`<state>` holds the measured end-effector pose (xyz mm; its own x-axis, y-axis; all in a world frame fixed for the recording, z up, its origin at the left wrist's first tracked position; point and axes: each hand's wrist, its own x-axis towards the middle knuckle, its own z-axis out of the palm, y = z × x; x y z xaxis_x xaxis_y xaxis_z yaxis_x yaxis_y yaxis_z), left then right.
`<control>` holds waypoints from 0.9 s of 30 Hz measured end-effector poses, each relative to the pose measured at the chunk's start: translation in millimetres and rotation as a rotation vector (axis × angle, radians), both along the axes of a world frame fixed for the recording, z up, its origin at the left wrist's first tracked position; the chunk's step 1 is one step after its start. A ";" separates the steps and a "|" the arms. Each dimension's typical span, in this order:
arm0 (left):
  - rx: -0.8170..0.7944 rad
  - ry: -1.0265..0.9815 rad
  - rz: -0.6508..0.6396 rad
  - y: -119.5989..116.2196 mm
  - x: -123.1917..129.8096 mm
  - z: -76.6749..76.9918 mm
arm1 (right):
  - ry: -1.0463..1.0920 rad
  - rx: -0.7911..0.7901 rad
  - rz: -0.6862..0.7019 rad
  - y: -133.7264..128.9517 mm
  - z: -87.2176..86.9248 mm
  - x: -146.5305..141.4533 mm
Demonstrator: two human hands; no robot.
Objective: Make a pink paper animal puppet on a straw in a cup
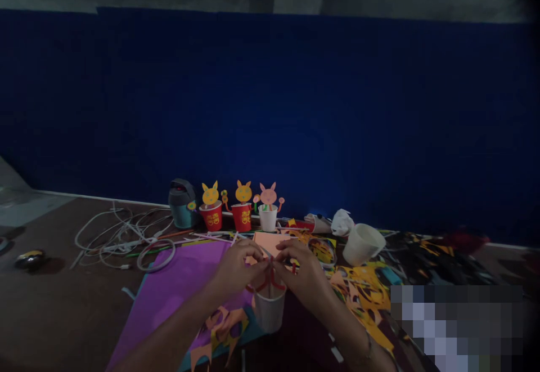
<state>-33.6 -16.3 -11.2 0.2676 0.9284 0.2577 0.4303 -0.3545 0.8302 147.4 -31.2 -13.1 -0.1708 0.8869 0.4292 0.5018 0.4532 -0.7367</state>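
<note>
Above a white paper cup [269,311], my left hand [234,268] and my right hand [301,265] meet with thumbs and forefingers pinched. Between them is what looks like a red pipe cleaner [276,283], its curved ends hanging over the cup's rim. A thin pale stick rises from the cup toward my fingertips; the exact grip is partly hidden. Behind the hands stand two red cups [211,219] with yellow paper cat faces [210,195], and a white cup [268,219] with a pink cat face [268,196].
Purple paper sheets [169,299] lie at left, and orange paper scraps [223,327] rest near the cup. Yellow cut-outs [367,287] and a tilted white cup [363,245] are at right. White cables [113,237] and a teal-grey container [183,206] stand left, before a blue partition [270,107].
</note>
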 end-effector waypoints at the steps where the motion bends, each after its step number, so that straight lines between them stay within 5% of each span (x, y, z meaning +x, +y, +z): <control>1: -0.003 -0.015 -0.006 0.7 -0.6 -0.5 | 0.013 -0.012 -0.005 0.3 0.6 1.0; 9: -0.080 -0.025 -0.147 -1.8 -4.3 3.5 | 0.154 -0.297 0.252 5.0 3.7 9.2; 17: -0.266 -0.182 -0.359 -10.4 -5.5 19.1 | 0.560 -0.646 0.501 -0.7 1.6 11.9; 27: -0.398 -0.286 -0.229 -6.8 -6.8 14.2 | 0.543 -0.506 0.279 7.0 2.0 9.5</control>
